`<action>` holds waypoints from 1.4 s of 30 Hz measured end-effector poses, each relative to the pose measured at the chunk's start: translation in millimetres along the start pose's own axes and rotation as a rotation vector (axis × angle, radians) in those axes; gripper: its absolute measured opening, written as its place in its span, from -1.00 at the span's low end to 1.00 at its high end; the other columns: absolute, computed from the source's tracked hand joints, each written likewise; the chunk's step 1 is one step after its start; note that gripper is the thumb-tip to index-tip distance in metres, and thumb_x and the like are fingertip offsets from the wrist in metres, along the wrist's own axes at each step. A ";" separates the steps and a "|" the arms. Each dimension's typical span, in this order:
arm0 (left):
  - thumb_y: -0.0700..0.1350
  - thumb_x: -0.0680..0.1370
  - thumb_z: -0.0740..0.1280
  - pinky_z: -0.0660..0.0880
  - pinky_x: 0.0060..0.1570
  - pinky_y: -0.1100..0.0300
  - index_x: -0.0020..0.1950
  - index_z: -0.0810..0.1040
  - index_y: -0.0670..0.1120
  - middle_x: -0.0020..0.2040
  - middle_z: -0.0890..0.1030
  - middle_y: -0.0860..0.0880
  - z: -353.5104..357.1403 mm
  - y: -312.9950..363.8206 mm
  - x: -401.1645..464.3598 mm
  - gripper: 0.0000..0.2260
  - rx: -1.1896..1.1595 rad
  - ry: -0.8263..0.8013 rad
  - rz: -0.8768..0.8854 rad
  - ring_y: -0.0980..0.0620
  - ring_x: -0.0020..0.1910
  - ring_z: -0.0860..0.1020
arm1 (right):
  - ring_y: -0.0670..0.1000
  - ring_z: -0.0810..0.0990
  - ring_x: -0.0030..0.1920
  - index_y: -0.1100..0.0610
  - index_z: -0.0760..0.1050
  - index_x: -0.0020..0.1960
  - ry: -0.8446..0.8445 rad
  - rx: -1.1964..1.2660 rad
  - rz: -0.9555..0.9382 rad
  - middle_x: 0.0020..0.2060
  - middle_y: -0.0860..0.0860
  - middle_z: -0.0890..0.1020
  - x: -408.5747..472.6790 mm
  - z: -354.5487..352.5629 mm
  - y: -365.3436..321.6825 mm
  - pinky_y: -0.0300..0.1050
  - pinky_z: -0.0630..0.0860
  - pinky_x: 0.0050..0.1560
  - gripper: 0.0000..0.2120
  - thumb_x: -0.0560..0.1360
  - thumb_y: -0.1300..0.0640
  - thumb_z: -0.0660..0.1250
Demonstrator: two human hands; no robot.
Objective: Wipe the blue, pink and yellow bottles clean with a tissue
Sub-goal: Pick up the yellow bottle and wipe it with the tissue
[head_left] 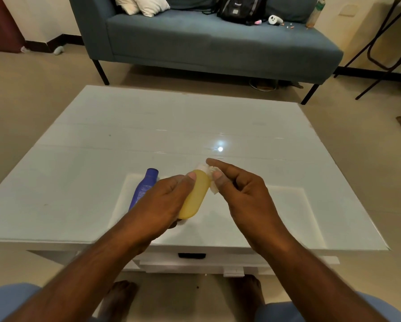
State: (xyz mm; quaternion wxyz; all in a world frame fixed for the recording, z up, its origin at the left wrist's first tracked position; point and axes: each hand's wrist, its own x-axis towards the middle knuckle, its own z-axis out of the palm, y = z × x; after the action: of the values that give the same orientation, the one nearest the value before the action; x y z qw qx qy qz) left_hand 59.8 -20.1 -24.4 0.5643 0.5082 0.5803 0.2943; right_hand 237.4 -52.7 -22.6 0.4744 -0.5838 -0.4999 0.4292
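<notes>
Two bare arms, no sleeves, no rings or watch on left hand or right hand. Blue shorts on both legs. Bare feet.

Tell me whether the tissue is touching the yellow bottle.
Touching. The head view shows the right hand pressing the tissue against the upper side of the yellow bottle.

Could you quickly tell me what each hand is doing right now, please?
Left hand: closed around the yellow bottle, holding it.
Right hand: pinching a white tissue against the bottle's top end.
</notes>
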 end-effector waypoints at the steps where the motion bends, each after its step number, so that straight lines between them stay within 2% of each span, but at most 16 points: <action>1: 0.15 0.57 0.26 0.44 -0.49 0.35 0.18 0.46 0.00 -0.27 0.51 0.05 0.5 2.2 -2.8 -0.71 0.038 -0.016 0.026 0.15 -0.47 0.56 | -0.29 0.61 0.30 -0.12 0.63 0.37 0.008 0.013 0.011 0.24 -0.27 0.70 0.7 -1.3 1.1 -0.31 0.52 0.36 -0.70 0.68 -0.05 0.31; 4: 0.22 0.56 0.13 0.57 -0.21 0.26 0.02 0.46 0.19 -0.15 0.55 0.14 2.7 5.9 -7.6 -0.80 0.261 -0.065 0.202 0.06 -0.18 0.60 | -0.16 0.68 0.25 -0.06 0.68 0.30 0.027 0.055 0.058 0.16 -0.17 0.76 2.8 -5.0 3.8 -0.08 0.56 0.42 -0.75 0.71 0.06 0.29; 6: 0.29 0.50 0.09 0.59 -0.05 0.20 0.11 0.48 0.21 -0.08 0.56 0.16 1.4 6.0 -10.4 -0.68 0.363 -0.092 0.272 0.08 -0.10 0.61 | -0.06 0.73 0.20 -0.03 0.69 0.26 0.026 0.094 0.092 0.12 -0.10 0.78 3.1 -6.1 4.3 0.02 0.60 0.39 -0.75 0.72 0.08 0.26; 8: 0.33 0.48 0.09 0.62 -0.02 0.19 0.20 0.48 0.18 -0.07 0.56 0.20 0.1 5.9 -11.2 -0.58 0.395 -0.092 0.302 0.09 -0.09 0.62 | -0.01 0.77 0.14 0.02 0.69 0.24 0.038 0.117 0.114 0.09 -0.03 0.79 4.0 -6.7 5.5 0.05 0.65 0.33 -0.73 0.73 0.08 0.23; 11: 0.36 0.47 0.09 0.59 -0.08 0.30 0.20 0.44 0.27 -0.05 0.56 0.27 2.0 9.4 -17.1 -0.61 0.475 -0.153 0.359 0.18 -0.07 0.61 | 0.01 0.79 0.04 0.05 0.69 0.17 0.039 0.105 0.140 0.03 0.03 0.80 7.0 -9.0 6.8 -0.05 0.72 0.16 -0.69 0.75 0.07 0.16; 14: 0.36 0.47 0.06 0.52 0.07 0.29 0.39 0.39 0.26 0.18 0.51 0.28 8.8 12.1 -23.6 -0.48 0.579 -0.203 0.368 0.17 0.10 0.57 | -0.10 0.78 -0.11 0.07 0.69 0.12 0.005 0.087 0.159 -0.12 -0.04 0.80 7.7 -9.2 5.6 -0.28 0.69 -0.14 -0.66 0.77 0.08 0.13; 16: 0.32 0.53 0.05 0.52 0.21 0.17 0.45 0.35 0.16 0.33 0.49 0.14 13.5 11.2 -21.7 -0.47 0.673 -0.148 0.342 0.07 0.19 0.55 | -0.09 0.78 -0.08 0.06 0.68 0.14 0.020 0.073 0.171 -0.10 -0.05 0.80 9.2 -7.5 6.6 -0.29 0.69 -0.11 -0.67 0.77 0.07 0.13; 18: 0.20 0.62 0.08 0.44 0.32 0.12 0.49 0.32 0.04 0.41 0.46 0.00 15.7 13.5 -19.7 -0.52 0.748 -0.077 0.280 0.02 0.29 0.51 | -0.03 0.78 0.05 0.04 0.67 0.19 0.051 0.053 0.163 0.03 -0.01 0.79 10.4 -4.0 8.5 -0.20 0.72 0.07 -0.68 0.77 0.05 0.14; 22: 0.21 0.60 0.05 0.46 0.28 0.13 0.45 0.38 0.01 0.38 0.49 -0.03 10.9 13.6 -17.6 -0.50 0.686 0.011 0.283 0.02 0.24 0.54 | -0.09 0.73 0.16 -0.03 0.64 0.34 0.086 -0.023 0.078 0.16 -0.10 0.75 7.8 -0.2 7.0 -0.12 0.67 0.25 -0.69 0.73 -0.03 0.20; 25: 0.29 0.59 0.07 0.54 0.18 0.14 0.39 0.41 0.09 0.26 0.56 0.05 13.0 9.8 -21.7 -0.53 0.713 -0.075 0.332 0.08 0.09 0.58 | -0.06 0.69 0.23 -0.09 0.63 0.33 0.022 -0.064 0.116 0.23 -0.12 0.72 4.6 2.4 5.8 0.00 0.63 0.35 -0.70 0.71 -0.11 0.23; 27: 0.33 0.55 0.06 0.52 0.15 0.25 0.41 0.38 0.13 0.30 0.52 0.08 18.7 7.7 -25.6 -0.49 0.780 -0.092 0.364 0.11 0.09 0.58 | -0.08 0.66 0.24 -0.11 0.59 0.36 -0.023 -0.159 0.160 0.27 -0.11 0.68 2.0 4.7 6.1 0.01 0.61 0.38 -0.67 0.69 -0.17 0.23; 29: 0.27 0.59 0.08 0.42 0.10 0.34 0.45 0.33 0.13 0.38 0.45 0.11 22.7 6.1 -26.7 -0.53 0.856 -0.051 0.357 0.13 0.15 0.55 | -0.11 0.66 0.19 -0.08 0.59 0.35 -0.041 -0.254 0.132 0.23 -0.12 0.68 1.0 4.7 5.9 -0.13 0.60 0.30 -0.66 0.70 -0.16 0.19; 32: 0.23 0.61 0.06 0.48 0.22 0.22 0.46 0.31 0.08 0.41 0.44 0.08 23.5 7.8 -22.7 -0.53 0.923 0.005 0.338 0.07 0.20 0.54 | -0.16 0.63 -0.05 -0.03 0.61 0.26 -0.011 -0.457 0.003 0.00 -0.16 0.67 1.0 2.8 3.2 -0.40 0.46 -0.06 -0.65 0.73 -0.14 0.12; 35: 0.18 0.64 0.03 0.45 0.32 0.13 0.52 0.23 0.03 0.41 0.46 0.02 17.6 10.1 -15.5 -0.52 0.971 0.002 0.278 0.04 0.29 0.51 | -0.16 0.63 -0.19 -0.02 0.62 0.12 0.072 -0.548 -0.107 -0.21 -0.18 0.63 0.9 0.3 2.9 -0.43 0.42 -0.17 -0.69 0.72 -0.12 0.14; 40: 0.33 0.44 -0.13 0.45 0.23 0.24 0.49 0.28 0.11 0.41 0.42 0.08 21.1 16.9 -29.0 -0.32 0.957 -0.083 0.329 0.08 0.23 0.53 | -0.10 0.69 0.09 -0.03 0.68 0.24 0.047 -0.342 0.033 0.09 -0.10 0.73 0.7 -1.7 5.3 -0.13 0.64 0.20 -0.63 0.75 -0.09 0.12; 42: 0.31 0.51 -0.09 0.47 0.22 0.23 0.48 0.27 0.10 0.40 0.44 0.08 22.9 15.2 -27.0 -0.39 1.000 -0.063 0.333 0.07 0.21 0.54 | -0.10 0.69 0.09 -0.03 0.66 0.26 0.029 -0.346 0.031 0.08 -0.11 0.72 -0.3 -0.8 3.9 -0.09 0.65 0.22 -0.64 0.75 -0.09 0.11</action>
State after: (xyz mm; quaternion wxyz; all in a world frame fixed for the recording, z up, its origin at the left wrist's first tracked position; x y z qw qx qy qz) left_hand 81.4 -45.6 -5.2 0.2156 0.8092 0.5441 0.0519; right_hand 238.8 -53.2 -26.2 0.3670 -0.6706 -0.5504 0.3357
